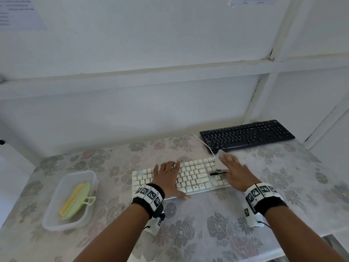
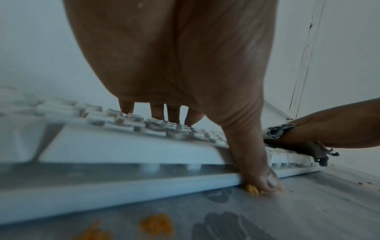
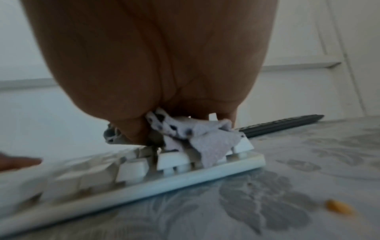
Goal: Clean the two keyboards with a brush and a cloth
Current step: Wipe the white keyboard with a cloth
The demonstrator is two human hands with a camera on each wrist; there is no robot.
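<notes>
A white keyboard (image 1: 190, 176) lies mid-table. My left hand (image 1: 168, 176) rests flat on its left-middle keys, fingers (image 2: 172, 113) straight and the thumb against the front edge. My right hand (image 1: 234, 173) presses a bunched grey cloth (image 1: 220, 161) onto the keyboard's right end. In the right wrist view the cloth (image 3: 205, 139) is gathered between the thumb and fingers over the end keys. A black keyboard (image 1: 247, 136) sits at the back right. The green brush (image 1: 75, 201) with yellow bristles lies in a clear plastic tub (image 1: 56, 222) at the left.
A flowered tablecloth (image 1: 207, 224) covers the table. Orange crumbs (image 2: 156, 224) lie in front of the white keyboard, and more crumbs (image 1: 181, 160) lie behind it. A white cable (image 1: 204, 142) runs toward the back wall. White walls close off the back and right.
</notes>
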